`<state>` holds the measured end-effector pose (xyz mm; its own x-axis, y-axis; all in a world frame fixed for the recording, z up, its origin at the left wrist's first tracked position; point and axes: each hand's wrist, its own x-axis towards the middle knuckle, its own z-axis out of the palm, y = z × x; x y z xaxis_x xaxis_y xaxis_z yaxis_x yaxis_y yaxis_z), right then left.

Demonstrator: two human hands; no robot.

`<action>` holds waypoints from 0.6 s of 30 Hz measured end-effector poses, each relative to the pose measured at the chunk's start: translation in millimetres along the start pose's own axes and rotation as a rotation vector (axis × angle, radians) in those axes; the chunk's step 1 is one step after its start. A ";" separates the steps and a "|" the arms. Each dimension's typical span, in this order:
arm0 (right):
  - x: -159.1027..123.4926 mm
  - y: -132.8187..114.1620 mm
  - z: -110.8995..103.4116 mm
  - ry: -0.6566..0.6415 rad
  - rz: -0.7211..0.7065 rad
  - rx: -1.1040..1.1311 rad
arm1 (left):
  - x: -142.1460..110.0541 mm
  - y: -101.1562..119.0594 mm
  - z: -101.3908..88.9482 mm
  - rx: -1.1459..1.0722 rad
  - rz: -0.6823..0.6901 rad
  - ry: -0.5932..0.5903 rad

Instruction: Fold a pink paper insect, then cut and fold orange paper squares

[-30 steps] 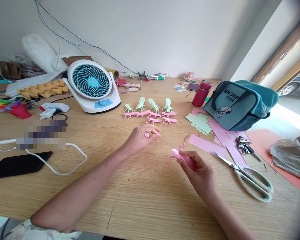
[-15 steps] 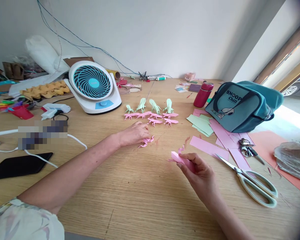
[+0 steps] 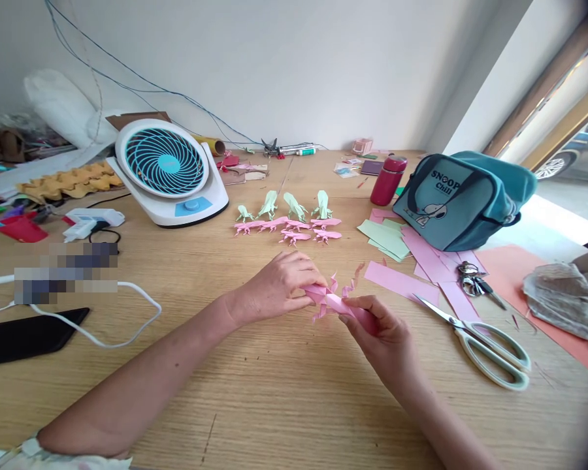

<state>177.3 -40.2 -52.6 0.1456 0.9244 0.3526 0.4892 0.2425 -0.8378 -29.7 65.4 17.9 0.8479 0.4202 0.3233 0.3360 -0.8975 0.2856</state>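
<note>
Above the wooden table point(image 3: 255, 405), my left hand point(image 3: 281, 284) grips a pink folded-paper piece point(image 3: 317, 294) with thin bent legs. Fingers closed, my right hand point(image 3: 385, 329) pinches a longer pink folded-paper body point(image 3: 339, 304), which also has a curled leg. The two pieces meet end to end between my hands; whether one is tucked inside the other I cannot tell. Beyond them stand several pink origami insects point(image 3: 326, 223), with several pale green origami insects point(image 3: 269, 203) in a row behind.
Scissors point(image 3: 490, 356) lie open-bladed at the right, near pink paper strips point(image 3: 396, 281), green paper point(image 3: 385, 239) and keys point(image 3: 473, 281). A teal bag point(image 3: 455, 202) and red flask point(image 3: 389, 181) stand behind. On the left are a fan point(image 3: 169, 170), white cable point(image 3: 147, 320) and black flat object point(image 3: 29, 334).
My left hand has lifted the pink legged piece off the table and brought it right, against the piece in my right hand. The view has shifted slightly.
</note>
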 end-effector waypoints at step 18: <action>-0.3 -4.3 -1.6 -0.010 -0.057 -0.141 | -5.0 14.7 -1.7 0.235 0.002 0.060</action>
<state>176.5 -42.0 -48.4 0.1059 0.9133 0.3933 0.6121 0.2518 -0.7496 -29.6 50.3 22.0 0.8254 0.4189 0.3786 0.4261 -0.9020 0.0690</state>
